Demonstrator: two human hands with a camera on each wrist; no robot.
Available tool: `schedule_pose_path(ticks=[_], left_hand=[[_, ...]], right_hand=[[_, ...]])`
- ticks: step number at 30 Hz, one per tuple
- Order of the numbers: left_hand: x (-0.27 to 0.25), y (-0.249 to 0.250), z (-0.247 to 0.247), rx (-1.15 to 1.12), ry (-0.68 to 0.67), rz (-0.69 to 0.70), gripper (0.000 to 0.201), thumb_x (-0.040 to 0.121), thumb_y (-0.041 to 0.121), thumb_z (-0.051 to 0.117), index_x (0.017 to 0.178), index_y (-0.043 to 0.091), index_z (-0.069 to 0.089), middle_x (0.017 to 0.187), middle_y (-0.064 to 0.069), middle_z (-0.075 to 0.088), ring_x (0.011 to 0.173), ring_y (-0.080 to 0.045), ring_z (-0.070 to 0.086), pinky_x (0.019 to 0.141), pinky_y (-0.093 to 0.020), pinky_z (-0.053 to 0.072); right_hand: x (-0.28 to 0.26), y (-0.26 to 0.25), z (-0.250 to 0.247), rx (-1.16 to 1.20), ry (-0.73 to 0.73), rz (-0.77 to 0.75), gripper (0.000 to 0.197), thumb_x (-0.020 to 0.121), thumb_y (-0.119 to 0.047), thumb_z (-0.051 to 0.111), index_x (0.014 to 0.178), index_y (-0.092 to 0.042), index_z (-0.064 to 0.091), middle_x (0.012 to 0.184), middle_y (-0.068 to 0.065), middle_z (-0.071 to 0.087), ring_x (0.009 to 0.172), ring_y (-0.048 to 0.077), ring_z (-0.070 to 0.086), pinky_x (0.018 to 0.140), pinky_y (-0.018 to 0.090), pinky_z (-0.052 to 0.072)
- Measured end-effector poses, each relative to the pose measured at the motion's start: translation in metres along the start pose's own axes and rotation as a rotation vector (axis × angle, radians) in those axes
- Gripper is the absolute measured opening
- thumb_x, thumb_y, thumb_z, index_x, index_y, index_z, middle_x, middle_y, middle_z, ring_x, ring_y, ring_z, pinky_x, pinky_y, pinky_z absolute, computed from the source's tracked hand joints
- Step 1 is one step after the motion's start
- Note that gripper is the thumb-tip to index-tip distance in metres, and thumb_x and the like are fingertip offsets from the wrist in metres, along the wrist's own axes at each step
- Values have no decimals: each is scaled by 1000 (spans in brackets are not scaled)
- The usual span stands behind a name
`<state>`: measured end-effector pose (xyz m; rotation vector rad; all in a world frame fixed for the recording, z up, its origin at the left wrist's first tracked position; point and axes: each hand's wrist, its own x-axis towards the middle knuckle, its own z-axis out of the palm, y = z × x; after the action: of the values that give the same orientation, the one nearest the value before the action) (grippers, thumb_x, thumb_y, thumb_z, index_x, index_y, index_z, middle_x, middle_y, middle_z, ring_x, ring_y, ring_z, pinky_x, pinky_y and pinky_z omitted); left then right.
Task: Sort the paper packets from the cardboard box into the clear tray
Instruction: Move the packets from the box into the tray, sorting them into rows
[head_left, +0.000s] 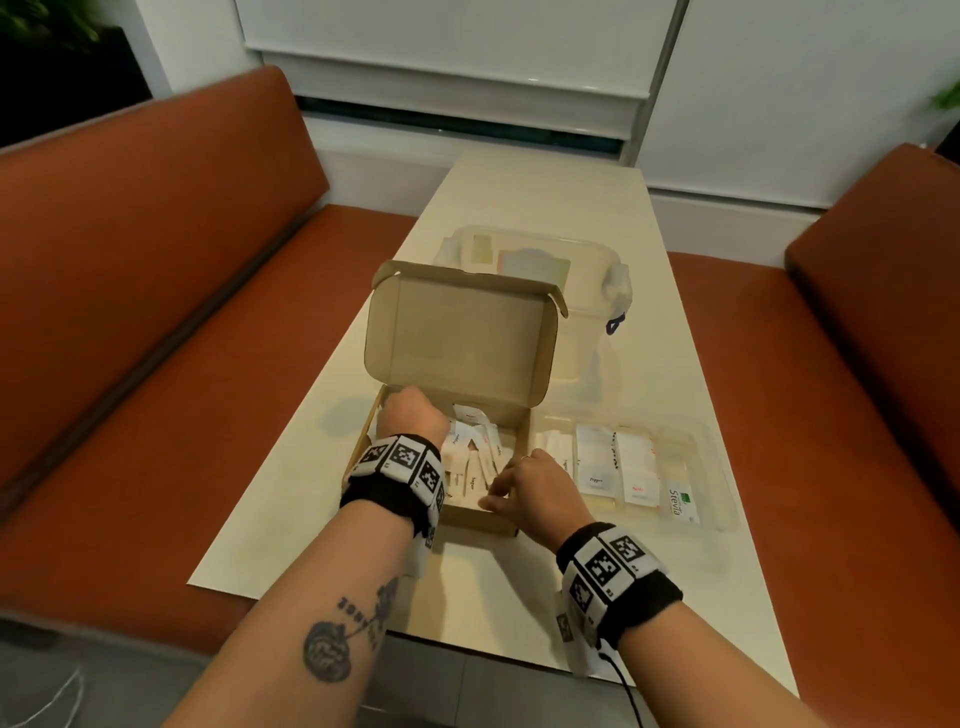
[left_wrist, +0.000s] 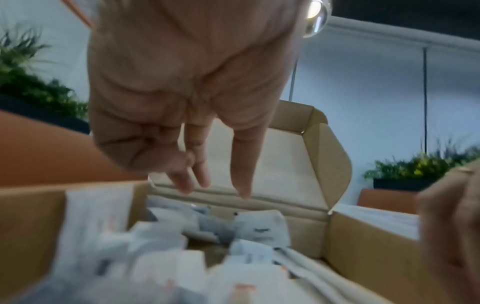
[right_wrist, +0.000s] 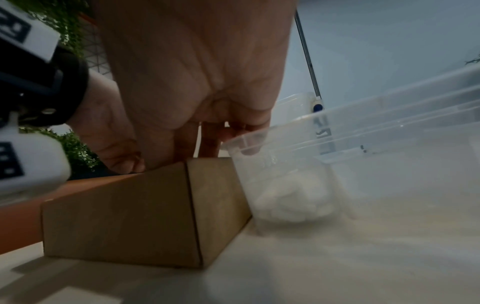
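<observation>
**Both hands in the packet box**

So the cardboard box (head_left: 470, 462) sits on the pale table (head_left: 649, 597) with its lid flipped up, and there's a loose heap of paper packets (head_left: 475, 460) inside, white squares and long sticks all jumbled together.

The left hand (head_left: 410, 418) is down over the far-left part of the box. From the left wrist view its fingers (left_wrist: 242, 164) hang straight down, relaxed, tips just above the packets, with nothing held.

The right hand (head_left: 535, 491) is at the near-right corner of the box, fingers bent down over the rim towards the stick packets. Can't honestly tell whether it has pinched one or is just touching; the right wrist view only shows the palm above the outside of the box.

The clear tray (head_left: 719, 467) sits right against the box's right side, with packets already lined up in rows, including a green Stevia packet (head_left: 680, 501). A bigger clear tub (head_left: 597, 291) is behind the box lid.
</observation>
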<state>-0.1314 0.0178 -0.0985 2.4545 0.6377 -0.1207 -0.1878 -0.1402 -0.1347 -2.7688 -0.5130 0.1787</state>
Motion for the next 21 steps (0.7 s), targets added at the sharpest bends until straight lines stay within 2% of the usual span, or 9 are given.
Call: schedule_pose_path(ticks=[2, 5, 8, 10, 12, 14, 17, 19, 21], left_hand=[[4, -8, -3, 166, -10, 41, 41, 81, 23, 72, 118, 11, 56, 125, -11, 55, 115, -31, 52, 91, -40, 46], [8, -18, 0, 358, -117, 84, 68, 72, 29, 80, 129, 14, 45, 133, -10, 46, 124, -31, 44, 97, -43, 42], [13, -24, 6, 419, -194, 86, 82, 63, 29, 87, 131, 13, 42, 134, -11, 44, 125, -30, 45, 96, -41, 44], [16, -26, 10, 417, -259, 39, 94, 60, 26, 88, 137, 12, 36, 137, -12, 41, 128, -32, 43, 98, -42, 45], [17, -28, 14, 443, -292, 4, 101, 61, 28, 88, 142, 11, 28, 140, -13, 40, 131, -32, 40, 101, -42, 45], [21, -29, 16, 483, -275, 6, 95, 65, 30, 86, 140, 10, 31, 138, -13, 43, 130, -30, 42, 100, -39, 45], [29, -31, 19, 472, -244, 38, 61, 78, 23, 75, 128, 9, 42, 131, -12, 53, 123, -29, 50, 93, -37, 46], [30, -34, 21, 434, -243, 57, 36, 81, 21, 72, 108, 11, 50, 117, -9, 61, 105, -27, 60, 78, -35, 48], [29, -36, 22, 438, -255, 99, 22, 80, 22, 72, 81, 16, 52, 93, -4, 64, 75, -19, 59, 65, -30, 45]], right_hand=[[2, -1, 1, -7, -7, 17, 31, 86, -45, 61, 100, -21, 74, 99, 0, 69, 97, 17, 44, 70, 25, 31], [2, -3, 1, -12, -14, 37, 32, 87, -47, 58, 102, -22, 73, 98, 1, 69, 96, 17, 43, 69, 25, 31], [0, -6, 1, 26, -6, 39, 38, 87, -54, 54, 97, -22, 72, 93, 0, 69, 95, 16, 43, 70, 27, 31], [-4, -9, 0, 72, -8, 22, 40, 82, -59, 57, 96, -24, 71, 93, -4, 68, 93, 14, 45, 70, 27, 33], [-7, -10, 0, 63, -20, -3, 37, 80, -54, 63, 98, -23, 69, 96, -4, 67, 94, 14, 49, 71, 26, 35], [-9, -10, 0, 56, -24, -9, 32, 81, -47, 66, 97, -20, 69, 97, -2, 66, 93, 16, 52, 71, 25, 35], [-11, -11, 0, 70, -48, 11, 28, 83, -44, 65, 94, -19, 69, 94, 2, 65, 92, 17, 51, 74, 28, 41], [-12, -10, 0, 77, -67, 28, 27, 83, -43, 64, 94, -19, 69, 95, 3, 64, 93, 17, 51, 76, 29, 42], [-12, -10, -1, 93, -74, 39, 26, 83, -42, 65, 94, -18, 70, 95, 4, 63, 92, 17, 52, 75, 27, 42]])
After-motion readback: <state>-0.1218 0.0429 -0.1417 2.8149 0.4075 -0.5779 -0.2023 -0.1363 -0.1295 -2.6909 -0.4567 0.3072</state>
